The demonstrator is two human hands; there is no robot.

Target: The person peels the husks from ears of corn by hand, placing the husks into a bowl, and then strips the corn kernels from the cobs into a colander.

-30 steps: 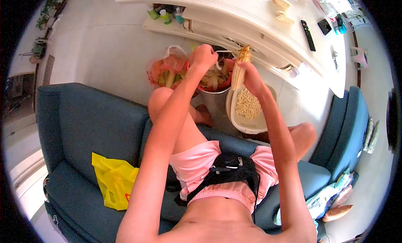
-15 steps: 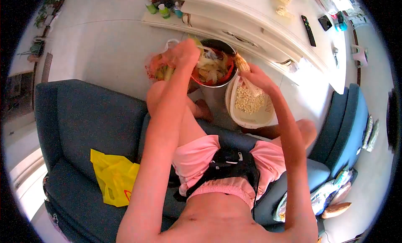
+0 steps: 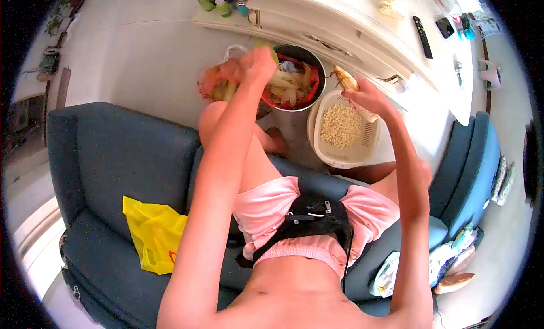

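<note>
My right hand [image 3: 369,96] is wrapped around a corn cob [image 3: 347,78], held over the far right rim of a cream plastic basket [image 3: 324,156]. Loose corn kernels [image 3: 341,126] lie in a heap inside that basket. To the left, my left hand [image 3: 259,64] is closed on something green, apparently a corn husk [image 3: 274,56], though the fingers hide most of it. Beside and behind this hand sits a reddish plastic bag [image 3: 211,84] with pale green cobs showing. Between my hands stands a metal pot [image 3: 322,82] lined with red plastic, holding peeled husks [image 3: 286,88].
A white cabinet [image 3: 317,23] runs along the far side, with bottles [image 3: 222,7] on its lower ledge. On its top are a remote control [image 3: 422,37], a phone [image 3: 445,27] and bare cobs [image 3: 390,10]. A yellow bag [image 3: 153,235] lies on the dark sofa [image 3: 124,153].
My right hand has moved right and slightly away with the corn cob, uncovering more kernels. My left hand has shifted slightly, still beside the reddish bag.
</note>
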